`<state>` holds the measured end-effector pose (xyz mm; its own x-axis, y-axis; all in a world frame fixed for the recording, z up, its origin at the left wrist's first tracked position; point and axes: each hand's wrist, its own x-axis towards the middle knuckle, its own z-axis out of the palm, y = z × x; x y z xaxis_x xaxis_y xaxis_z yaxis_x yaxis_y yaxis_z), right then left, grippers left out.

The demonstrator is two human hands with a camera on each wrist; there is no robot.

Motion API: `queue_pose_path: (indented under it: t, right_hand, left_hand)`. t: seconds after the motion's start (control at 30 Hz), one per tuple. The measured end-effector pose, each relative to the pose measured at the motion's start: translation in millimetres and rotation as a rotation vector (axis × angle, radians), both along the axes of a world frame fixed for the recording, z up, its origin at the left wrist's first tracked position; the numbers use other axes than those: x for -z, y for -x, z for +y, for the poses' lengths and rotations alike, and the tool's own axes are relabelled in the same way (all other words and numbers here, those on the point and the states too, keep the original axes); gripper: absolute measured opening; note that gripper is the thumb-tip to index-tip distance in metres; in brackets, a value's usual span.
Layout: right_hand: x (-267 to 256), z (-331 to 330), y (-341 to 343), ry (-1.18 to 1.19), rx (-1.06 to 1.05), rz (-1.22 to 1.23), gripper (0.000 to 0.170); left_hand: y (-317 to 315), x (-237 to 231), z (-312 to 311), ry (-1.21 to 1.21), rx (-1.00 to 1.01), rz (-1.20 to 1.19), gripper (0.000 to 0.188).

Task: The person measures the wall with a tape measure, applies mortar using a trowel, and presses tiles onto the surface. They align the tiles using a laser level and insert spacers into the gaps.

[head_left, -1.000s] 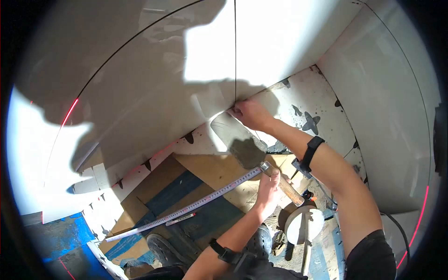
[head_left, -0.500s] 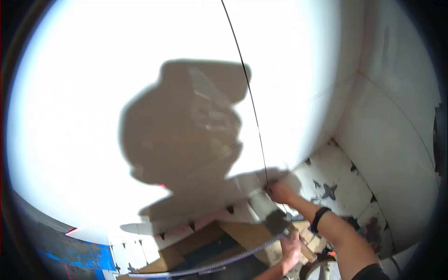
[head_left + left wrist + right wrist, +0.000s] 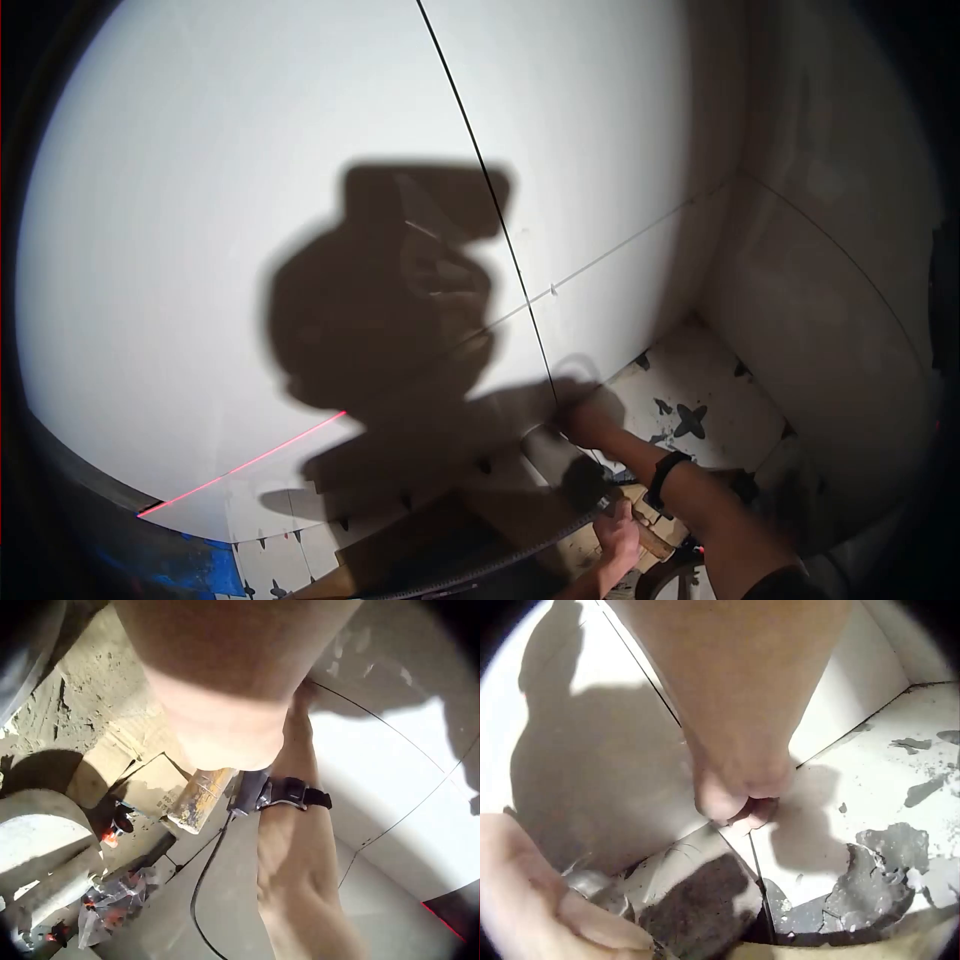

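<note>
The left hand (image 3: pixel 618 535) grips the wooden handle (image 3: pixel 201 801) of a trowel. Its flat blade (image 3: pixel 697 900), smeared with dark grey matter, reaches to the foot of the big pale wall panel (image 3: pixel 600 180). At the low end of the black vertical joint, the right hand (image 3: pixel 739 787) has its fingers curled against the edge where panel and floor meet, beside the blade's tip. Nothing shows between those fingers, though their undersides are hidden.
Pale floor tiles (image 3: pixel 745 395) with dark patches lie to the right, below a side wall (image 3: pixel 830 300). A measuring tape (image 3: pixel 500 565) crosses cardboard at the bottom. A round white object (image 3: pixel 37 832) and a plastic bag (image 3: pixel 116 907) show in the left wrist view.
The head view has tilted up from the floor to the wall, so both hands appear lower, and the picture is darker. Both hands stay at the trowel handle and the foot of the joint.
</note>
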<state>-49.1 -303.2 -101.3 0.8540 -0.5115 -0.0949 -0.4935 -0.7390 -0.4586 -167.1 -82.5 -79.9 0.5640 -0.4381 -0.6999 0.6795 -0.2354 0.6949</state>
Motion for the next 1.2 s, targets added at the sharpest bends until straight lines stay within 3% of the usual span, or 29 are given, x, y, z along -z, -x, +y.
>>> queue_pose_path:
  t: [0.07, 0.1, 0.17, 0.2, 0.23, 0.33, 0.47, 0.57, 0.77, 1.0, 1.2]
  right_hand:
    - [-27.3, 7.0, 6.8, 0.003, 0.066, -0.081, 0.029]
    - [-12.6, 5.7, 6.4, -0.068, 0.092, -0.070, 0.027]
    - [3.8, 3.9, 7.6, -0.073, 0.082, -0.075, 0.026]
    - [7.4, 1.1, 6.6, -0.066, 0.066, -0.090, 0.025]
    - [-26.6, 9.5, 9.2, -0.063, 0.101, -0.082, 0.023]
    - [-16.7, 5.5, 6.1, -0.066, 0.082, -0.094, 0.027]
    - [-18.0, 7.0, 6.1, -0.096, 0.110, -0.062, 0.019]
    - [-34.0, 9.4, 7.4, -0.137, 0.121, -0.109, 0.020]
    - [-19.4, 6.9, 7.9, -0.117, 0.104, -0.148, 0.024]
    - [-44.7, 9.1, 9.4, -0.148, 0.114, -0.127, 0.035]
    - [-44.2, 8.4, 10.9, -0.145, 0.101, -0.156, 0.038]
  left_hand:
    - [-0.5, 12.1, 2.7, 0.040, 0.078, 0.034, 0.023]
    - [-5.8, -40.0, -2.5, 0.093, 0.036, 0.129, 0.025]
    - [-10.2, -66.8, -8.9, 0.090, 0.008, 0.153, 0.027]
    - [-9.8, -67.8, -6.7, 0.099, -0.024, 0.166, 0.030]
    - [-9.0, -57.9, -3.3, 0.185, -0.009, 0.156, 0.031]
    - [-6.9, -45.6, -0.4, 0.181, 0.037, 0.112, 0.029]
    - [-7.8, -52.6, -2.0, 0.196, -0.001, 0.199, 0.026]
    - [-2.4, -24.6, 0.7, 0.220, -0.020, 0.159, 0.021]
    - [-10.5, -66.2, -3.6, 0.203, -0.016, 0.179, 0.017]
    - [-14.8, -83.9, -6.5, 0.182, -0.046, 0.209, 0.023]
    - [-17.3, -82.7, -5.1, 0.224, -0.027, 0.182, 0.016]
